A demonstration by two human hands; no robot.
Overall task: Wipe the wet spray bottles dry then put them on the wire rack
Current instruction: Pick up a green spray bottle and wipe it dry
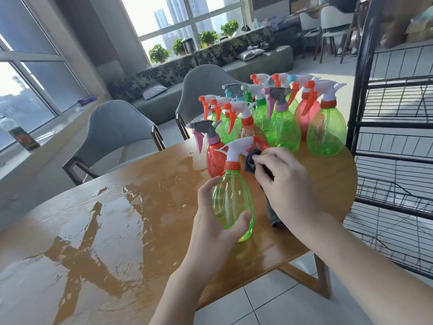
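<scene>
A left hand (212,221) is gripping a green spray bottle (233,202) above the wet table (117,231); the right hand (284,184) is pinching a grey cloth (251,158) against its nozzle. Beyond, many bottles (281,113) are waiting; the wire rack (393,141) appears empty.

Left hand (212,227) gripping green spray bottle (232,202), right hand (284,186) pressing grey cloth (251,158) against nozzle

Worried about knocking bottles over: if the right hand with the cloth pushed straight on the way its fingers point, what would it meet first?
Probably the held green bottle's white sprayer head: the right hand presses the grey cloth beside it. The red bottle stands just behind, though depth is unclear.
</scene>
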